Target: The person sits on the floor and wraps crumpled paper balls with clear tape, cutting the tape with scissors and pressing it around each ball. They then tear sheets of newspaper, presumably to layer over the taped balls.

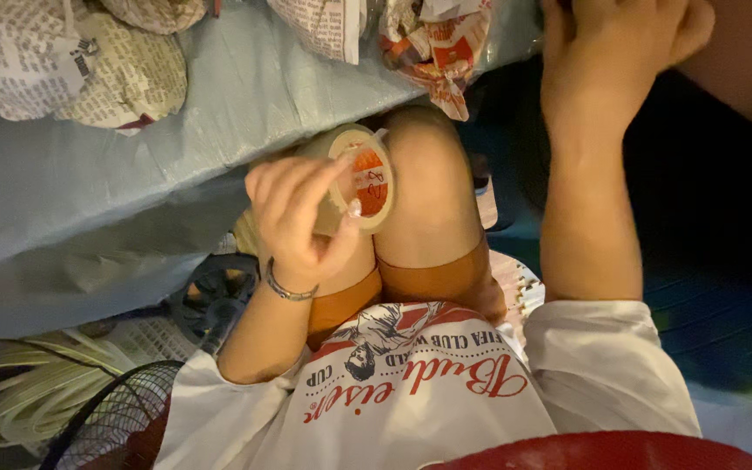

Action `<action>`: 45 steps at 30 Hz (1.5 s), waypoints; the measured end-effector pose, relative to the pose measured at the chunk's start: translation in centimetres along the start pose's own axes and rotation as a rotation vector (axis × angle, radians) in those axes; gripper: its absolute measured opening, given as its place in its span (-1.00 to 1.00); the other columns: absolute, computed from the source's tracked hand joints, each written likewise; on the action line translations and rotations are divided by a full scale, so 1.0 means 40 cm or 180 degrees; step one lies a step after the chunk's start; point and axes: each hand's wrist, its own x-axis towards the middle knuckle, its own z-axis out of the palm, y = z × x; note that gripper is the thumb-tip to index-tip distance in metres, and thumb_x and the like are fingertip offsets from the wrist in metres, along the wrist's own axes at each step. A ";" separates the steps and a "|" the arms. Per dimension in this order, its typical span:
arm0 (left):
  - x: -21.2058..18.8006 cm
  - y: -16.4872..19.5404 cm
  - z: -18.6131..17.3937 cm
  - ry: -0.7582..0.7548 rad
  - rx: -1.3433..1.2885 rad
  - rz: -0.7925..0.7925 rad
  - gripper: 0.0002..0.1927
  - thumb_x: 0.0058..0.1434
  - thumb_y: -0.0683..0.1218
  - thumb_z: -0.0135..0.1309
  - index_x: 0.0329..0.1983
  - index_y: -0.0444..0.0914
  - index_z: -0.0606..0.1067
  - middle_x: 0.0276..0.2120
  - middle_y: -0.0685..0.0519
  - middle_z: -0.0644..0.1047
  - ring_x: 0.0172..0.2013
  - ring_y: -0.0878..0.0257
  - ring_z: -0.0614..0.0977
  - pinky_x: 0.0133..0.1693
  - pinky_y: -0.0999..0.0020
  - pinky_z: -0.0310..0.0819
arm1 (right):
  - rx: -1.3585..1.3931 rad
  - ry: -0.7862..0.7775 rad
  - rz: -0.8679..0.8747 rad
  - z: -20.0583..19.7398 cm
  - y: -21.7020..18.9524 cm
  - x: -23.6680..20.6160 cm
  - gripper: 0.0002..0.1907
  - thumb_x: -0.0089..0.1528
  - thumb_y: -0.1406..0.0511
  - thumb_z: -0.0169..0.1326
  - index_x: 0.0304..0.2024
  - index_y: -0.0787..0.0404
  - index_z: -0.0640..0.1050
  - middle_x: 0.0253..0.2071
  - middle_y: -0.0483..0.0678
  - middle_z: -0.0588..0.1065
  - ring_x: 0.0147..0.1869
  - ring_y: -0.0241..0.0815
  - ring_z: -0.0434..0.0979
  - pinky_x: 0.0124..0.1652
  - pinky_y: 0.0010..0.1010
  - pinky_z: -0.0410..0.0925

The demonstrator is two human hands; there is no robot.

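Newspaper-wrapped bundles (71, 61) top left — red-and-white wrapper (437, 52) top centre.

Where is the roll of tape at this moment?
The roll of tape is in the centre of the head view, held by the left hand against the person's knee, below the grey sheet.

A makeshift packing spot in a home or small shop — newspaper-wrapped bundles (71, 65) lie on a counter (132, 165) covered in blue plastic sheeting, with a coil of pale hose (19, 387) and a fan's wire guard (106, 418) crowded beneath.
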 end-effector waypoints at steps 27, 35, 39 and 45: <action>0.154 0.066 0.060 -0.0799 -0.0461 -0.0035 -0.66 0.14 -0.06 0.33 -0.01 -0.20 0.65 -0.28 0.14 0.55 -0.19 0.15 0.54 -0.06 0.15 0.25 | 0.3581 0.1041 0.1076 -0.123 -0.062 -0.239 -0.87 0.26 0.43 0.25 -0.32 0.33 0.54 -0.32 0.05 0.50 -0.30 -0.17 0.51 -0.30 -0.47 0.35; 0.259 0.000 0.137 -0.0565 0.1087 0.1981 -0.68 0.30 -0.16 0.17 0.12 -0.06 0.59 0.22 0.00 0.46 0.23 0.13 0.45 0.25 0.05 0.21 | 0.3712 0.0537 0.1002 -0.121 -0.029 -0.273 -0.84 0.21 0.55 0.29 -0.24 0.37 0.54 -0.22 0.09 0.49 -0.21 -0.13 0.50 -0.21 -0.45 0.35; 0.284 -0.034 0.186 -0.0666 0.0726 0.2073 -0.87 0.30 -0.20 0.13 -0.09 -0.25 0.55 0.22 0.02 0.48 0.21 0.16 0.48 0.22 0.10 0.26 | 0.3860 0.0218 0.1204 -0.106 -0.029 -0.296 -0.84 0.23 0.59 0.25 -0.19 0.39 0.56 -0.22 0.08 0.49 -0.23 -0.21 0.49 -0.26 -0.57 0.33; 0.288 -0.074 0.194 -0.0473 0.0035 0.1832 -0.87 0.26 -0.20 0.19 -0.16 -0.27 0.51 0.08 0.03 0.54 0.02 0.11 0.56 0.08 0.16 0.33 | 0.4037 0.0145 0.1372 -0.080 -0.024 -0.293 -0.83 0.27 0.60 0.26 -0.15 0.40 0.55 -0.17 0.06 0.48 -0.17 -0.21 0.49 -0.17 -0.54 0.36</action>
